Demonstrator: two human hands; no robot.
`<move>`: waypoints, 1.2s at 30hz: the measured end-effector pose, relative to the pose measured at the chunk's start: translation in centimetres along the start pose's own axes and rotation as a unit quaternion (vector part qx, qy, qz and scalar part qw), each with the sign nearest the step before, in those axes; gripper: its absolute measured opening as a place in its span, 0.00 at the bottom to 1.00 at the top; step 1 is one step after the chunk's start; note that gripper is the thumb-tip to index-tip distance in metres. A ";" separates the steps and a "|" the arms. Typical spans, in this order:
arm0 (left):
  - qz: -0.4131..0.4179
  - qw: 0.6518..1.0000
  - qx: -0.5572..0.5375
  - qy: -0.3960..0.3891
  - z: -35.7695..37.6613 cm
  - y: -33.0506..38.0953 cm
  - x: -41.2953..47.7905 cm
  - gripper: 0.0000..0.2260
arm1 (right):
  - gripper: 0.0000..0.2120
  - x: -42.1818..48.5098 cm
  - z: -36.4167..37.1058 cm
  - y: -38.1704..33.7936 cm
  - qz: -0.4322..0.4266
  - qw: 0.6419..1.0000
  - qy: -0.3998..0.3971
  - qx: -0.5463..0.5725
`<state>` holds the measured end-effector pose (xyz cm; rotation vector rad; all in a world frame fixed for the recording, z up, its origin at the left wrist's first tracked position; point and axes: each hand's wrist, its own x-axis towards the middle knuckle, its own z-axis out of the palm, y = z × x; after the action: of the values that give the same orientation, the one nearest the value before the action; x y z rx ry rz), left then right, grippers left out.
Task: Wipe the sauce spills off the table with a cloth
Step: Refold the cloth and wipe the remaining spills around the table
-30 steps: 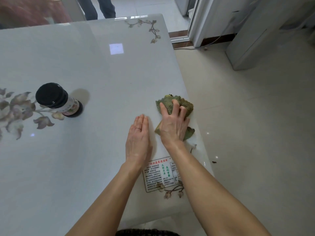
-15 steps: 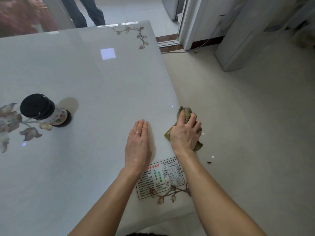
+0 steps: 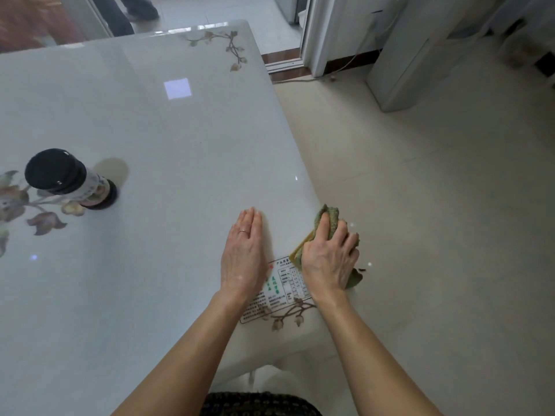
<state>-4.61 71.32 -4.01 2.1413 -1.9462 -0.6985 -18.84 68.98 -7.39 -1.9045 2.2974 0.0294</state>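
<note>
Cloth (image 3: 328, 217) slid to table (image 3: 180, 139) edge, under right hand (image 3: 329, 259).

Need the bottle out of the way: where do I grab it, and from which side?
Wrap the left hand round the bottle just below its black cap, coming from its right: it stands upright, and that hand rests flat on that side.

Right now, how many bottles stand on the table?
1: the black-capped bottle at the left of the table, by the printed flowers; others could sit out of frame.
</note>
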 end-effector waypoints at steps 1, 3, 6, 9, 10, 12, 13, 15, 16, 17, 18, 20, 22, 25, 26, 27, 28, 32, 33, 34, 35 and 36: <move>0.003 1.000 0.001 0.002 0.1 0.0 -0.3 0.38 | 0.27 -1.2 0.1 1.0 0.003 1.000 -0.002 -0.002; 0.003 1.000 -0.002 0.013 0.3 0.1 -0.8 0.36 | 0.27 -2.5 0.3 2.7 0.005 1.000 -0.009 0.000; -0.003 0.999 -0.011 0.050 0.6 0.3 -1.7 0.33 | 0.25 -2.0 0.1 3.7 0.006 1.000 -0.019 0.015; -0.011 0.998 -0.007 0.061 1.2 0.2 -3.0 0.32 | 0.24 -3.3 0.3 4.1 0.029 0.999 -0.008 0.030; -0.015 0.998 -0.004 0.059 1.4 0.1 -3.5 0.32 | 0.24 -4.2 0.4 4.5 0.036 0.999 0.000 0.034; -0.017 0.999 0.003 0.050 1.7 0.2 -4.5 0.31 | 0.24 -5.9 0.7 5.4 0.048 0.998 0.010 0.037; -0.018 0.999 0.004 0.045 1.7 0.3 -5.0 0.31 | 0.24 -6.5 0.8 5.8 0.052 0.998 0.010 0.036; -0.019 0.999 -0.005 0.044 1.8 0.5 -5.7 0.32 | 0.23 -7.1 0.9 6.1 0.063 0.997 0.016 0.033; -0.018 0.999 -0.011 0.047 1.8 0.6 -6.1 0.31 | 0.23 -7.3 0.9 6.1 0.071 0.997 0.021 0.033; -0.015 0.999 -0.013 0.050 1.9 0.7 -6.2 0.31 | 0.23 -7.2 0.9 6.0 0.082 0.996 0.020 0.034; -0.013 0.999 -0.013 0.050 2.0 0.6 -6.8 0.31 | 0.22 -7.7 1.0 5.9 0.095 0.995 0.019 0.036; -0.009 0.998 -0.017 0.054 2.1 0.4 -7.5 0.31 | 0.22 -8.5 1.1 5.7 0.120 0.992 0.023 0.041; 0.000 0.998 -0.022 0.056 2.3 -0.1 -8.1 0.31 | 0.22 -8.9 1.3 5.5 0.146 0.988 0.022 0.043; 0.013 0.998 -0.023 0.062 2.4 -1.2 -9.0 0.31 | 0.22 -9.5 1.5 4.9 0.187 0.980 0.019 0.071; 0.015 0.997 -0.026 0.068 2.4 -1.7 -9.2 0.31 | 0.22 -9.7 1.5 4.5 0.200 0.976 0.021 0.080; 0.018 0.997 -0.030 0.075 2.3 -2.3 -9.7 0.31 | 0.22 -10.1 1.5 4.1 0.212 0.973 0.028 0.088; 0.019 0.996 -0.032 0.082 2.3 -2.8 -10.1 0.30 | 0.22 -10.2 1.5 3.8 0.222 0.970 0.034 0.095; 0.003 0.993 -0.047 0.107 1.7 -5.8 -12.3 0.30 | 0.24 -11.8 1.7 2.0 0.259 0.959 0.042 0.107; 0.000 0.993 -0.049 0.108 1.7 -6.2 -12.7 0.30 | 0.25 -12.2 1.7 1.6 0.266 0.957 0.037 0.113; -0.003 0.993 -0.049 0.108 1.6 -7.2 -13.5 0.30 | 0.26 -13.0 1.7 0.6 0.265 0.956 0.034 0.117; -0.007 0.993 -0.051 0.109 1.5 -7.8 -14.0 0.31 | 0.27 -13.7 1.8 -0.2 0.261 0.957 0.030 0.120; -0.008 0.993 -0.051 0.108 1.5 -8.5 -14.6 0.31 | 0.27 -14.5 1.9 -1.1 0.254 0.959 0.027 0.121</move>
<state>1.74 86.98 -5.56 2.0785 -1.7458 -0.5298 -14.97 83.16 -7.23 -1.1802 2.6183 -0.2344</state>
